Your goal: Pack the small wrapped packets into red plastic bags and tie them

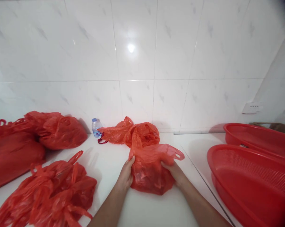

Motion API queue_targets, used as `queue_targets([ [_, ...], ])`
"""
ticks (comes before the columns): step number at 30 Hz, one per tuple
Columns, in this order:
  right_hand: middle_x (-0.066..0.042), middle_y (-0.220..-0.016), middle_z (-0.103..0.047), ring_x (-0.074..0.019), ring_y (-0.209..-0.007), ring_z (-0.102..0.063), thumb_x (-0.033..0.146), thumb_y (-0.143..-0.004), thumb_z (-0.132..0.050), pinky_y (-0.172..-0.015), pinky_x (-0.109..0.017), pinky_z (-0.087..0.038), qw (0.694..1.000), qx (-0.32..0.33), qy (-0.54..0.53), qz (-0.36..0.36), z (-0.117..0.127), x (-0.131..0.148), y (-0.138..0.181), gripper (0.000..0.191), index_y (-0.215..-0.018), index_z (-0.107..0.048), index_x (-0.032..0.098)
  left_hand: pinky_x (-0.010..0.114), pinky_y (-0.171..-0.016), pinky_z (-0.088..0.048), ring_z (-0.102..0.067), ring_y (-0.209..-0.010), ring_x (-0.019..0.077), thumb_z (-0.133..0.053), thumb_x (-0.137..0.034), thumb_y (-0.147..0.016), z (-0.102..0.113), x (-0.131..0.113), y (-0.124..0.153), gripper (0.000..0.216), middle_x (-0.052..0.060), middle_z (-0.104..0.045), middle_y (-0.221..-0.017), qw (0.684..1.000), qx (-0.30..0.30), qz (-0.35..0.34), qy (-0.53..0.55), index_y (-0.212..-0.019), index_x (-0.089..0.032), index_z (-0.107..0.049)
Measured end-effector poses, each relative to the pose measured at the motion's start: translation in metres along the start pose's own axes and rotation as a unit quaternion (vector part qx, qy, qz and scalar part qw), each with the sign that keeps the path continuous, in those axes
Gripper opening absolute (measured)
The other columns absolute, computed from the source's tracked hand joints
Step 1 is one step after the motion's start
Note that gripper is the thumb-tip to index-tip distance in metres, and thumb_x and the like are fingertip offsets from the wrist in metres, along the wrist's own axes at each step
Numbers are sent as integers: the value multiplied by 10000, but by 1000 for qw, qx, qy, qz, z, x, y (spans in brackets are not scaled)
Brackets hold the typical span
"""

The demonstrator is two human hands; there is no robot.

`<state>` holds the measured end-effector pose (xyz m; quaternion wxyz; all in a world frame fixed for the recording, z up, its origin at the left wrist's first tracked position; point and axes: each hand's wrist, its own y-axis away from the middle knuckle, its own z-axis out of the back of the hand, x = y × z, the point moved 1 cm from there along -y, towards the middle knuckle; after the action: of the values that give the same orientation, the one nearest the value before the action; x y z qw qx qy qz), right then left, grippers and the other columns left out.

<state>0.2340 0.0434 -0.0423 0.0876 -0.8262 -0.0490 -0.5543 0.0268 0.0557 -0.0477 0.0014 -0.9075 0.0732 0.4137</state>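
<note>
A filled red plastic bag [151, 178] is between my two hands above the white table. My left hand [128, 173] grips its left side, thumb up on the film and the other fingers partly hidden beneath. From the right, my right hand [174, 170] holds the bag, its fingers seen dimly through the thin red plastic. One loop handle of the bag sticks out to the right, above that hand. Dark contents show through, but I cannot make out what they are. Just behind lies a crumpled red plastic bag [142, 134].
Several red bags [62, 129] stand full along the left, with a heap of loose red bags [54, 192] nearer. A small water bottle [95, 127] stands by the tiled wall. Two red plastic baskets [246, 179] sit at right, past a seam in the tabletop.
</note>
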Motion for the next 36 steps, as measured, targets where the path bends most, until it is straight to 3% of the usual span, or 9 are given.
queue_targets([
  [4,-91,-967,-710,-285,-942,-660,371,-719,-705,-889,-419,-488,1000,0,-17,-6,4,-4,-3,319,-995,-679,213,383,-896,-526,-646,-1026,259,-663,-312,-779,2,0,-9,294,103,-693,-1080,998,-28,-2,54,-1033,-176,-606],
  [11,-91,-1029,-703,-301,-1016,-632,317,-731,-710,-926,-398,-460,996,33,-74,-39,6,-2,0,284,-987,-698,195,350,-894,-519,-687,-907,215,-691,-154,-735,12,-7,-5,264,44,-724,-921,991,-80,-27,106,-982,-190,-605],
  [18,-92,-990,-716,-278,-932,-667,316,-720,-714,-910,-447,-475,988,-17,-128,-89,16,-7,-1,298,-984,-675,182,274,-764,-536,-671,-647,138,-727,-83,-647,17,-11,-6,212,2,-706,-757,989,-72,-45,117,-790,-176,-600],
  [22,-95,-1030,-706,-283,-958,-658,384,-739,-686,-905,-446,-484,984,-20,-149,-96,22,-9,-3,331,-1015,-666,202,224,-707,-516,-644,-604,105,-747,-65,-609,18,-12,-7,230,-37,-666,-665,989,-74,-48,118,-708,-174,-569],
  [30,-80,-1085,-688,-264,-1047,-618,467,-782,-623,-935,-387,-475,974,-13,-208,-92,22,-8,-7,350,-1025,-671,219,308,-875,-495,-666,-914,190,-669,-206,-770,19,-16,-2,250,48,-700,-1002,994,13,-51,98,-1012,-187,-608],
  [33,-59,-1049,-701,-253,-1022,-630,454,-800,-607,-938,-401,-474,973,-25,-212,-88,21,-7,-8,302,-992,-675,232,310,-879,-495,-662,-926,192,-646,-226,-794,19,-17,-2,258,54,-695,-1022,994,24,-54,94,-1045,-189,-599],
  [36,-75,-1047,-700,-257,-1027,-629,398,-788,-639,-938,-410,-472,976,-6,-194,-96,20,-6,-7,285,-999,-673,210,306,-870,-499,-674,-837,169,-677,-199,-762,18,-17,-2,237,27,-704,-917,994,26,-59,89,-989,-190,-609],
])
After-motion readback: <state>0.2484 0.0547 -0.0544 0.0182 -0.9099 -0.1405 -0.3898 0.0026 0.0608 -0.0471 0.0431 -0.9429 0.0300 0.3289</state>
